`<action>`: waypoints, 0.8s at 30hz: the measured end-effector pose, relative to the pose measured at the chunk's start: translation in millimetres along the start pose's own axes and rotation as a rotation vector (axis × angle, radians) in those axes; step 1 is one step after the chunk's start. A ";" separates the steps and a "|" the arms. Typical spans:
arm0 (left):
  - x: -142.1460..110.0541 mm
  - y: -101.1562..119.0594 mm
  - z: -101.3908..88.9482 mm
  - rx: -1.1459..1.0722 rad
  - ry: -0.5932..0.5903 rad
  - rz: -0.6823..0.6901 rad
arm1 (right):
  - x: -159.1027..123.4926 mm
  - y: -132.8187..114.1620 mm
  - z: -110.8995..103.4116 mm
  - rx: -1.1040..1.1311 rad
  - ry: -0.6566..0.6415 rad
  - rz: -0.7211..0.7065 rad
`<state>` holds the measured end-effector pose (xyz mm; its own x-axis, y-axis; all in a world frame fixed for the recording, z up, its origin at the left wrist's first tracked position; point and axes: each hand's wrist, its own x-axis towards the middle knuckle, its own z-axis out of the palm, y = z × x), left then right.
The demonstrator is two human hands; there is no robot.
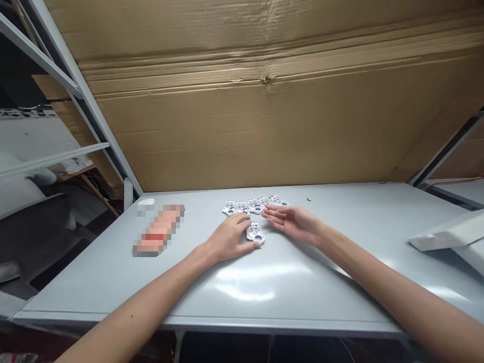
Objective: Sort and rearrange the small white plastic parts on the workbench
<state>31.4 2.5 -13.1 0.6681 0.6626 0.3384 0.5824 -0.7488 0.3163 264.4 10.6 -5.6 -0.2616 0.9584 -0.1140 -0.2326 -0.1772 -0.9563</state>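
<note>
Left hand: The person's left hand (pixel 233 238) curves around one white part, thumb at its near edge and fingers by its far edge; whether it grips firmly or merely steadies the piece, one cannot tell.
Right hand: Palm turned inward and fingers extended, the right hand (pixel 289 222) is open, with nothing visible in its grasp.
Reason for the pose: The left hand's frame appears meant to keep the single piece from sliding on the smooth table (pixel 302 282).
White part: The single white part (pixel 252 232) lies on the table in the gap between left thumb and fingers, left of the right hand's fingertips and a little nearer the wearer.
Row of pieces: Similar white parts (pixel 242 208) line up just beyond both hands, likely set close together for easy reach.
Backdrop: Brown cardboard (pixel 245 136) rises behind the table; a pixelated item (pixel 159 232) lies at left.
</note>
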 end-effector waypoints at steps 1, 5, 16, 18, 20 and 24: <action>0.1 -0.1 0.1 0.003 0.002 0.002 | -0.2 -0.9 -0.2 -0.015 -0.002 -0.008; 0.3 0.5 -0.4 0.020 -0.001 0.009 | -2.8 -3.0 -0.9 -0.027 0.036 -0.015; 0.7 0.6 -1.3 0.049 -0.018 0.017 | -4.9 -4.5 4.7 -0.001 0.211 0.059; 0.7 0.8 -1.3 0.051 -0.015 0.021 | -4.2 -3.7 5.0 0.019 0.197 0.075; 0.6 1.0 -1.4 0.053 -0.014 0.028 | -3.5 -3.0 5.0 0.046 0.171 0.087; 0.4 1.0 -1.3 0.056 -0.001 0.032 | -3.4 -4.3 6.0 0.135 0.176 0.128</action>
<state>31.6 2.0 -11.4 0.6872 0.6386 0.3464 0.5859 -0.7691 0.2556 260.7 6.8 0.5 -0.1328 0.9483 -0.2884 -0.3338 -0.3167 -0.8878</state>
